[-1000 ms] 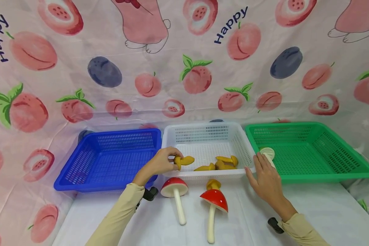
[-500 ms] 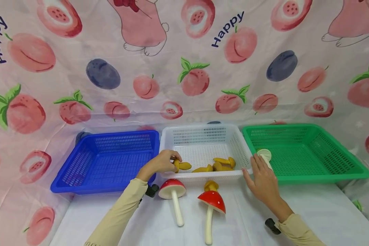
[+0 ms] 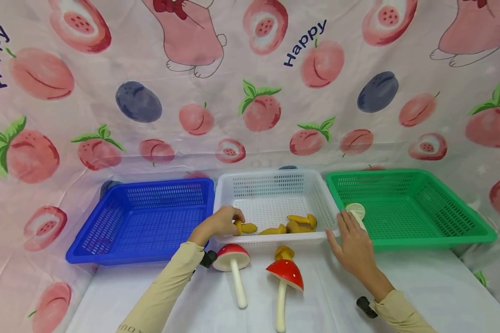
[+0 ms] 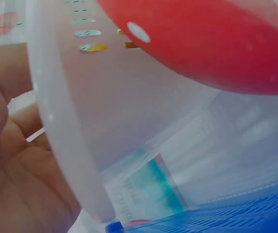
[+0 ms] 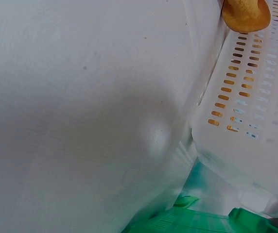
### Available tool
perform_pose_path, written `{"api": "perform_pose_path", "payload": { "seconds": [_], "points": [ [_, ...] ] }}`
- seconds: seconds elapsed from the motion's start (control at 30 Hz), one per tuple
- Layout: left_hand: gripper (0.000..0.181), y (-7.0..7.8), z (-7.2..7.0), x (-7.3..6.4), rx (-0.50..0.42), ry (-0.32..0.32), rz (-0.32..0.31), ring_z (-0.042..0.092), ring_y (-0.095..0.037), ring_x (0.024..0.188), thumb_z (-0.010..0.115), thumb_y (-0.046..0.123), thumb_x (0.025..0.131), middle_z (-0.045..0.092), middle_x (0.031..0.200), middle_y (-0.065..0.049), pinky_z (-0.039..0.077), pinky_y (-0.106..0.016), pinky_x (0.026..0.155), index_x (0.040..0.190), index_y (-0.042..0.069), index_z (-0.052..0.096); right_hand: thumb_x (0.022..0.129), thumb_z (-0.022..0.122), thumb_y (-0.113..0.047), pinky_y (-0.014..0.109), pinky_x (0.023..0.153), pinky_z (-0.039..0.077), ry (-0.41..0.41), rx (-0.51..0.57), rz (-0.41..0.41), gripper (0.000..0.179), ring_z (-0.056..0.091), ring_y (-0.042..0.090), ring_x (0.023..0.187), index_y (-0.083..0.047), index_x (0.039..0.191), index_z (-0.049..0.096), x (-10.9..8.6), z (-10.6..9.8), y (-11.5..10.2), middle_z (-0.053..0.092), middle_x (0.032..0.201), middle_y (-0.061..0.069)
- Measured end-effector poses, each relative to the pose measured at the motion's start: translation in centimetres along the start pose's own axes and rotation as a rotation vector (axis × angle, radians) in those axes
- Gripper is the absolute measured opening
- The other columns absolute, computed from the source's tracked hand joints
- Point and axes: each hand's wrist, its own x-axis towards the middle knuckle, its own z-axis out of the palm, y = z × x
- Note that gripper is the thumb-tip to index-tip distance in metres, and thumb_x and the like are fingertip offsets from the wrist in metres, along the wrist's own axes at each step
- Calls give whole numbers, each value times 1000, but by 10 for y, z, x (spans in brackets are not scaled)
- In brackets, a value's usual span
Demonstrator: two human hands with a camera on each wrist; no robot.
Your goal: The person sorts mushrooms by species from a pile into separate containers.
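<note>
The left hand [image 3: 221, 223], its fingers pinching a yellow mushroom [image 3: 248, 228], has sunk slightly lower inside the white basket [image 3: 268, 184] — I judge the setting-down nearly done, but not yet released. The right hand [image 3: 355, 247], well apart, lies straight-fingered over the meeting rims of that basket and the green basket [image 3: 412, 219]. Baskets: three, counting the blue basket [image 3: 158, 215] left of the left hand. Yellow mushrooms: five visible — one pinched, three loose ones [image 3: 273, 230] between the hands, one cloth-side mushroom [image 3: 285, 253] nearer the person. Red-capped mushrooms [image 3: 232, 254]: two, below the left hand and rightward. Pale mushroom [image 3: 356, 210]: one, beside the right hand's fingertips.
</note>
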Motion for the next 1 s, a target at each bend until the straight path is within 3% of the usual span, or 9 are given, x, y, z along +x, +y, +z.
{"api": "perform_pose_path", "payload": {
  "seconds": [0.17,0.33,0.5,0.63,0.8,1.0],
  "points": [
    [28,1,1,0,58,-9,2,52,-17,77,67,-9,68,64,83,-9,47,-25,69,95,-5,68,86,62,-26,62,93,40,3,0,0,58,42,46,124,13,127,51,0,1,-1,47,134,30],
    [29,1,5,2,75,-5,-39,52,-18,78,64,-11,68,62,84,-8,48,-28,71,97,-4,68,87,62,-26,61,92,40,7,-1,-5,57,42,46,124,13,127,50,0,1,-1,47,134,30],
    [25,2,7,1,65,23,-91,57,-26,98,66,-7,73,64,102,-13,49,-39,87,97,-3,69,86,62,-26,61,91,41,21,-3,-16,57,43,46,124,13,126,51,1,0,0,47,133,30],
    [21,2,7,0,58,36,-99,56,-28,105,67,-3,76,64,107,-14,47,-41,92,97,-2,70,87,62,-26,62,91,41,29,-6,-19,57,43,46,123,13,126,51,1,1,0,47,133,30],
    [19,2,8,-2,54,37,-73,57,-28,107,66,-2,78,65,106,-13,46,-41,94,96,-1,70,85,63,-25,61,91,41,38,-7,-26,57,44,46,122,13,126,52,1,1,-1,48,132,30],
    [22,7,7,-5,15,65,4,59,-29,107,64,-4,78,66,106,-12,47,-41,93,99,0,69,86,62,-27,62,91,41,40,-4,-28,57,44,47,122,13,125,52,1,2,0,48,132,31]
  ]
}}
